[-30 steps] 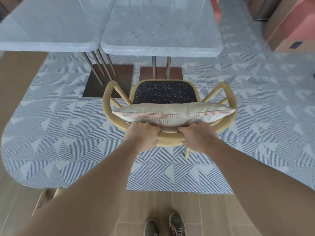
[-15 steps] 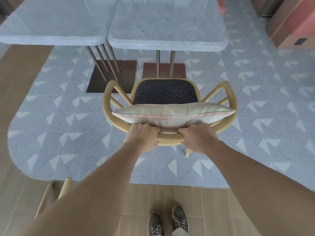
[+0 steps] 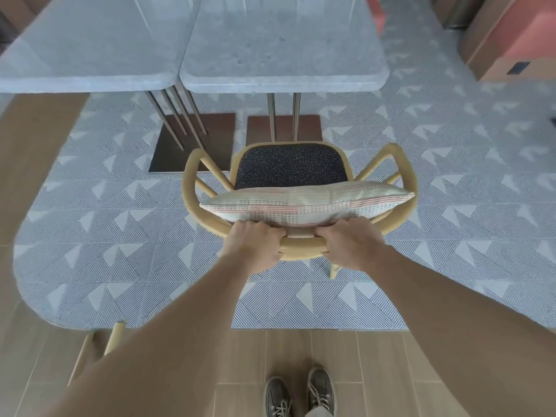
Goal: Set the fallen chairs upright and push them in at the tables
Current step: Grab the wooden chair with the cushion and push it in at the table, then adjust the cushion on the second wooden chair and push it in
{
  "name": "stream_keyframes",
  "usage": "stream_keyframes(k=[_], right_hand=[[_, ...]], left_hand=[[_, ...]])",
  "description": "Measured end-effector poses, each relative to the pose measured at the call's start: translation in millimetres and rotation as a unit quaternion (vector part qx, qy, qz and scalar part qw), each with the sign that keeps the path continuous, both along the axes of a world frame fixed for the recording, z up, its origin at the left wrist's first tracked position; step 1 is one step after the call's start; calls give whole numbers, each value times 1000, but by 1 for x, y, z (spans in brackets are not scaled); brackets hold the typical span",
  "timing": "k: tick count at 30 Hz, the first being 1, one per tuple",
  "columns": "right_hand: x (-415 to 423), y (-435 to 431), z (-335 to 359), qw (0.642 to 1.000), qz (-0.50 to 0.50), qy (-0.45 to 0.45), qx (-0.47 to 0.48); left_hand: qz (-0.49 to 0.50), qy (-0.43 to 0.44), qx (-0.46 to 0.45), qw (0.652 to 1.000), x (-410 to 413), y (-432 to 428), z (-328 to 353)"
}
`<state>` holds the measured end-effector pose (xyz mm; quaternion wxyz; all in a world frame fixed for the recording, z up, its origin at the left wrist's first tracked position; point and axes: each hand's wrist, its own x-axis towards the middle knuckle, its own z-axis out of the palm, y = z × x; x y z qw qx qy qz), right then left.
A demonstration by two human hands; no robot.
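A light wooden armchair (image 3: 406, 188) with a dark speckled seat (image 3: 290, 167) stands upright on the patterned rug, facing the right grey table (image 3: 282, 55). A striped cushion (image 3: 304, 206) leans against its backrest. My left hand (image 3: 252, 245) and my right hand (image 3: 352, 245) both grip the curved top rail of the backrest, side by side. The seat's front edge is just short of the table's near edge. Part of another wooden chair (image 3: 99, 350) shows at the lower left, mostly hidden behind my left forearm.
A second grey table (image 3: 84, 52) adjoins on the left; both stand on thin metal legs with dark base plates (image 3: 192, 142). The rug (image 3: 120, 236) ends at wood flooring by my shoes (image 3: 301, 395). Orange-brown furniture (image 3: 511, 40) stands at the far right.
The chair and I have moved forward toward the tables; the table edge sits lower in view and closer to the seat. Both hands keep their grip on the backrest.
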<state>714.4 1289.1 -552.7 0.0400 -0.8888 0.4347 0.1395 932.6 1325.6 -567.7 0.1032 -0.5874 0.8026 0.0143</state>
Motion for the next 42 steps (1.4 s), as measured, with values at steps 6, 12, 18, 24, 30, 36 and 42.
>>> stream_keyframes(k=[6, 12, 18, 24, 30, 36, 42], right_hand=[[-3, 3, -6, 999, 2, -17, -46], [3, 27, 34, 930, -151, -318, 106], [43, 72, 143, 718, -163, -670, 92], [52, 145, 227, 653, -50, -748, 106], [42, 240, 269, 638, 41, -756, 143], [52, 340, 303, 636, 108, -736, 205], [119, 453, 344, 623, 201, -702, 282]], left_hand=[[11, 2, -26, 1000, 1, 2, 2], [167, 421, 44, 890, 14, 18, 43], [245, 806, -63, 536, 15, 73, 137], [156, 833, -169, 503, 22, 178, 226], [116, 813, -245, 515, 4, 290, 295], [122, 800, -305, 503, 0, 409, 342], [177, 767, -394, 475, 40, 565, 378]])
